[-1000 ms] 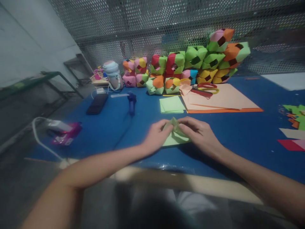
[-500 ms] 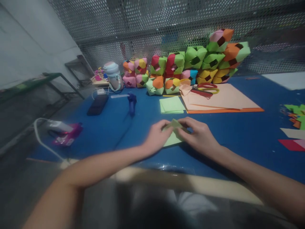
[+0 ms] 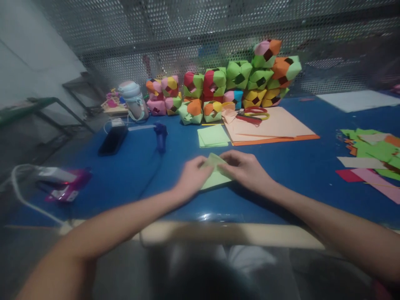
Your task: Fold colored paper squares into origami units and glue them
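Between my hands is a sheet of light green paper (image 3: 215, 178), its far part folded up into a point. My left hand (image 3: 193, 175) pinches the left side of the fold with thumb and fingers. On the other side, my right hand (image 3: 245, 168) grips the fold's right edge, thumb towards the middle. The sheet's near edge lies close to the blue tabletop (image 3: 184, 212). Just beyond the hands rests a small stack of light green paper squares (image 3: 213, 136).
Folded-paper blocks (image 3: 239, 77) are stacked along the back, before a perforated metal screen. Scissors (image 3: 254, 114) lie on peach sheets (image 3: 281, 121). To the left are a blue glue gun (image 3: 161, 136), a phone (image 3: 113, 140), a bottle (image 3: 133, 100) and a pink power strip (image 3: 68, 185). Paper scraps (image 3: 375, 148) spread at right.
The view has swung to the right, so everything appears further left. Both hands keep their pinch on the green paper, and its folded point stands slightly more raised and wider.
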A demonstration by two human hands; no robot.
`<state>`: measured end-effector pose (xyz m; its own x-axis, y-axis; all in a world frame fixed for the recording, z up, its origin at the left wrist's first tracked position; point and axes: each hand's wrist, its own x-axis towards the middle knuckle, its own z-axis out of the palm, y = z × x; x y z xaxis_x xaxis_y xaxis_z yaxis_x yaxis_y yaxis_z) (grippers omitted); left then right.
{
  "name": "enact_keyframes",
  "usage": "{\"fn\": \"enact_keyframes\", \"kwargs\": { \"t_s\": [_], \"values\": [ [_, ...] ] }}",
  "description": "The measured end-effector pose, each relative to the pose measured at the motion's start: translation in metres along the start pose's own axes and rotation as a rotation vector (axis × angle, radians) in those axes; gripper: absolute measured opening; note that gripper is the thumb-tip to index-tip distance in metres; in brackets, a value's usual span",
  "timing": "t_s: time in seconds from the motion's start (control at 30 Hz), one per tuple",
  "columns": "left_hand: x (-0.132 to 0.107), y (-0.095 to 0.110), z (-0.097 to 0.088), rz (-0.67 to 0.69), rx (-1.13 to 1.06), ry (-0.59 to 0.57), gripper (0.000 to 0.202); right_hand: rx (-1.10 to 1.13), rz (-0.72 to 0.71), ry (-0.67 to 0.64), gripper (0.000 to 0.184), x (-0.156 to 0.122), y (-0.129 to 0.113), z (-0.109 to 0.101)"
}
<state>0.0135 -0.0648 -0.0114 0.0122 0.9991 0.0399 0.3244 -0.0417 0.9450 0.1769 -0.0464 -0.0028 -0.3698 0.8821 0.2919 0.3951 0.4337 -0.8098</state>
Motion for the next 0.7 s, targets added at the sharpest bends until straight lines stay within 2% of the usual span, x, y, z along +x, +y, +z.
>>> {"fn": "enact_keyframes", "kwargs": {
  "t_s": [0.27, 0.7],
  "values": [
    [0.003, 0.0007, -0.0035, -0.015, -0.102, -0.059, 0.022, 0.005, 0.033, -0.032, 0.02, 0.0015, 0.0012, -0.0008],
    [0.005, -0.0032, -0.0067, 0.019, -0.117, 0.004, 0.02, -0.005, 0.007, -0.089, 0.019, 0.0013, -0.0002, -0.0008]
  ]
}}
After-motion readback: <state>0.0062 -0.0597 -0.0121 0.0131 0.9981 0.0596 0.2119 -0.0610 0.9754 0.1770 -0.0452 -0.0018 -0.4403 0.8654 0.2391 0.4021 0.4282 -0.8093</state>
